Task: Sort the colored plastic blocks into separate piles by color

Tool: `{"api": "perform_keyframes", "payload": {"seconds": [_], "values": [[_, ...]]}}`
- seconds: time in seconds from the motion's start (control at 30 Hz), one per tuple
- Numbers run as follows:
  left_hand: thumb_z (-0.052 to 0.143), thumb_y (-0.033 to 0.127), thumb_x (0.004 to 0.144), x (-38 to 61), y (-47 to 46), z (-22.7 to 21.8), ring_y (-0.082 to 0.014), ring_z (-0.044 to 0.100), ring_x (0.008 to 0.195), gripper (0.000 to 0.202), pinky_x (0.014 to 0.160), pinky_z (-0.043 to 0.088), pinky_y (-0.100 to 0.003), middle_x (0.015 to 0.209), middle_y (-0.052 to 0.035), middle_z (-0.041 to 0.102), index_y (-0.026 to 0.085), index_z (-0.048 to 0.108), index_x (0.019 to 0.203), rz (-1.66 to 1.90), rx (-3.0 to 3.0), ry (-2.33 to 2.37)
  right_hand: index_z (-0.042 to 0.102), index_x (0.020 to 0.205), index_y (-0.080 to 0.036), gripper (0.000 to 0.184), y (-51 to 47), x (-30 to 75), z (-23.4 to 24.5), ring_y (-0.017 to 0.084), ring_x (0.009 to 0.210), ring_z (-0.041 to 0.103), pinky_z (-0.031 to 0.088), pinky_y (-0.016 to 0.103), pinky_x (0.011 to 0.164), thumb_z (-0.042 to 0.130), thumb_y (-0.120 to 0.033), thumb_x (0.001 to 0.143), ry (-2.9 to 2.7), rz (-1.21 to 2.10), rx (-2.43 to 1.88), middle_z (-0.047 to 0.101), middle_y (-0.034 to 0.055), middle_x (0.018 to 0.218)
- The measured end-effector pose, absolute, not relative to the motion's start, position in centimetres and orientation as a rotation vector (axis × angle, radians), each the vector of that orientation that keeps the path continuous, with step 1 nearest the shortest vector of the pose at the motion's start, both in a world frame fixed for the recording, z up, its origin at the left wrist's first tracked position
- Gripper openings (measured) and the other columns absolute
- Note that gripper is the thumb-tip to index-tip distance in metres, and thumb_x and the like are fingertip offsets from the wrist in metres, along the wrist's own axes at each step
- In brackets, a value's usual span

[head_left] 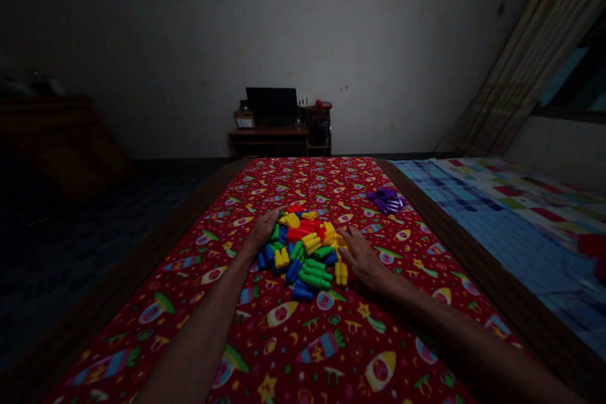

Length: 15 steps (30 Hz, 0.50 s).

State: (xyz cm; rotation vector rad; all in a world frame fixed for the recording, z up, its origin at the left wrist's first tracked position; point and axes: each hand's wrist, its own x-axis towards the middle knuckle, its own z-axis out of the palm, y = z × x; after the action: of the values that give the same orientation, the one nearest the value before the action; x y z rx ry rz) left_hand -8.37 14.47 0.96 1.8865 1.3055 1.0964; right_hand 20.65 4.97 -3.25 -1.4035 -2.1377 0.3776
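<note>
A heap of plastic toy building blocks (303,233) in red, yellow, green and blue lies on a red patterned cloth (293,353). Against the heap's left side rests my left hand (264,227), its fingers stretched toward the far edge of the blocks. My right hand (362,257) is at the right side, fingers extended and touching or very near the yellow blocks there. Neither hand is wrapped round a block. Closest to me are a green block (316,274) and a blue block (302,291). The fingertips of the left hand are partly hidden behind the pile.
A small pile of purple pieces (387,201) lies farther back on the right of the cloth. Beyond the cloth's end stands a desk (268,131) with a dark monitor (271,106). A bed with blue checked bedding (473,227) adjoins on the right.
</note>
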Motion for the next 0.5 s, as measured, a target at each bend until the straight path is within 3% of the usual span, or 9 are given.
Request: {"api": "perform_keyframes", "payload": {"seconds": [0.13,0.23,0.37,0.5], "values": [[0.031,0.06,0.086,-8.6,14.7,0.9,-0.0277,0.057,0.12,0.068,0.107,0.04,-0.042,0.128,-0.0124,0.063,0.012,0.064,0.121,1.058,1.911,1.307,0.029,0.15,-0.024,0.06,6.0,16.0,-1.8,0.029,0.144,0.021,0.026,0.053,0.114,0.036,-0.048,0.096,-2.153,0.532,-1.278,0.03,0.0125,0.155],[0.03,0.058,0.086,-8.8,14.8,0.8,-0.0271,0.059,0.117,0.066,0.105,0.042,-0.042,0.125,-0.011,0.065,0.013,0.065,0.119,1.053,1.917,1.297,0.037,0.146,-0.023,0.057,6.9,15.0,-0.3,0.026,0.141,0.031,0.031,0.047,0.111,0.037,-0.049,0.096,-2.152,0.529,-1.128,0.037,0.0123,0.151],[0.031,0.058,0.086,-8.9,14.9,0.8,-0.0268,0.06,0.116,0.063,0.104,0.042,-0.041,0.122,-0.0093,0.067,0.016,0.069,0.114,1.054,1.926,1.316,0.055,0.133,-0.016,0.046,10.0,16.4,2.1,0.023,0.11,0.06,0.045,0.037,0.094,0.046,-0.039,0.094,-2.1,0.401,-1.141,0.065,0.0144,0.121],[0.031,0.058,0.087,-9.0,14.9,0.7,-0.026,0.06,0.115,0.062,0.104,0.042,-0.04,0.122,-0.008,0.067,0.017,0.069,0.114,1.046,1.927,1.317,0.07,0.112,-0.015,0.034,13.4,17.5,3.4,0.019,0.08,0.065,0.047,0.027,0.069,0.053,-0.034,0.088,-2.311,0.475,-1.314,0.072,0.0083,0.087]]}}
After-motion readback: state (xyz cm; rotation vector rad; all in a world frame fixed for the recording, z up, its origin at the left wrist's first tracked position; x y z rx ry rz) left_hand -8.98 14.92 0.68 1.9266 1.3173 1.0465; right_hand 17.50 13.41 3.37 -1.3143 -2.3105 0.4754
